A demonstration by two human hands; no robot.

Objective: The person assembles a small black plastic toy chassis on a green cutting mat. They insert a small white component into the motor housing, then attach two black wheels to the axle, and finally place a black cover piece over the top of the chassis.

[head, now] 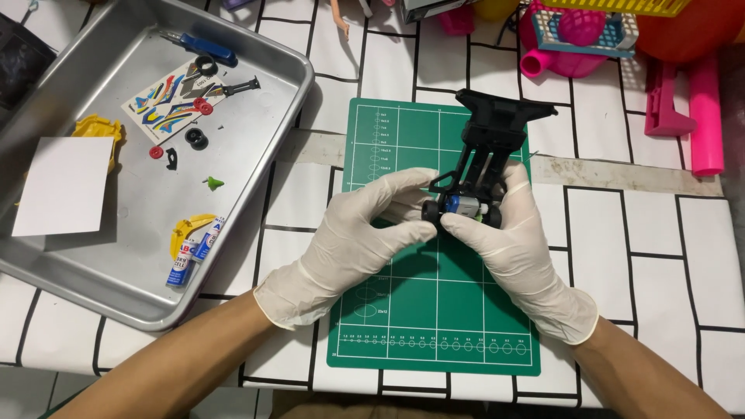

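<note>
Both my hands wear white gloves and hold a black toy car chassis [490, 140] above a green cutting mat [403, 310]. My left hand [365, 233] pinches the near end at a black wheel. My right hand [516, 240] grips the same end from the right, fingertips by a small silver and blue motor [466, 206] seated in the chassis. The far end of the chassis points away from me, resting over the mat's top edge.
A metal tray [256, 178] at left holds a sticker sheet [174, 97], loose black tyres, red hubs, yellow body parts, two small batteries [194, 252], a blue-handled tool [203, 48] and a white card [58, 186]. Pink and yellow plastic toys [683, 85] crowd the far right.
</note>
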